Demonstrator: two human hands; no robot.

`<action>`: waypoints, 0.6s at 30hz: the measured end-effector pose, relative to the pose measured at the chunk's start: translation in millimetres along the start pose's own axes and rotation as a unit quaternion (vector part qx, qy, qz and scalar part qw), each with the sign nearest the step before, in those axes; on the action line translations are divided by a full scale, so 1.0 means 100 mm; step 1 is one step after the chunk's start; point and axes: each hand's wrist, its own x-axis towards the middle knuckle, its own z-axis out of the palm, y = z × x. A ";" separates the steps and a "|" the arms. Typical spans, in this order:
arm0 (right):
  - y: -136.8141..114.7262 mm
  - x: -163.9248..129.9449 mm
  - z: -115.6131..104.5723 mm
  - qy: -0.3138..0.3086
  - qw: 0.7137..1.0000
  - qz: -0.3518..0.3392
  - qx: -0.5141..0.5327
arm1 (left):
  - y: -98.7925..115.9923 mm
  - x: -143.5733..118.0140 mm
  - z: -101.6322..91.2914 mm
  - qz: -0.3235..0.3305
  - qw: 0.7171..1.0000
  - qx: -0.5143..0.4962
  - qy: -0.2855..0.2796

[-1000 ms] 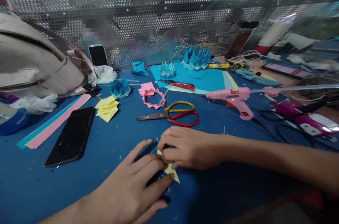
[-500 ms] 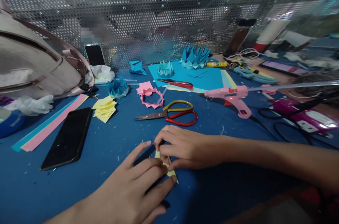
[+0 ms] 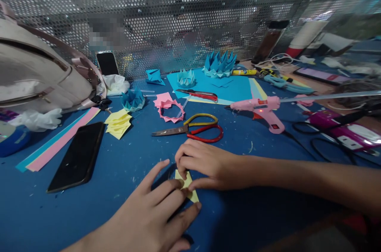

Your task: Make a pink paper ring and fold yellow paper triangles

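A small folded piece of yellow paper [image 3: 187, 181] lies on the blue table between my hands. My left hand [image 3: 154, 208] comes from the lower left with fingers spread, its middle fingertips pressing on the paper and another finger at the paper's lower corner. From the right, my right hand [image 3: 205, 164] bends its fingers over the paper's upper part, thumb and fingertips close together on it. Those fingers hide part of the paper. Just beyond my right hand lie scissors [image 3: 184, 129] with one yellow and one red handle.
A pink glue gun [image 3: 262, 110] rests at right, its cord trailing near a purple power strip [image 3: 342, 129]. A pink paper ring [image 3: 171, 111], yellow folded pieces [image 3: 118, 123], a red cutter [image 3: 199, 95] and blue paper crowns [image 3: 219, 64] lie beyond. A black phone [image 3: 77, 156] is at left.
My right hand's fingers have lifted and shifted slightly, so more of the yellow paper shows. My left hand has moved a little to the right. Other things stay in place.
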 end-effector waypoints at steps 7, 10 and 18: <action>-0.03 -0.01 0.03 0.045 0.997 0.061 0.011 | -0.01 0.02 0.04 0.012 1.000 0.020 0.018; -0.02 -0.05 0.01 0.065 0.997 0.043 -0.009 | -0.01 0.02 0.06 0.008 0.999 0.025 0.029; 0.10 -0.15 -0.15 0.010 0.989 -0.111 -0.098 | -0.02 0.01 0.05 0.004 0.999 0.034 0.030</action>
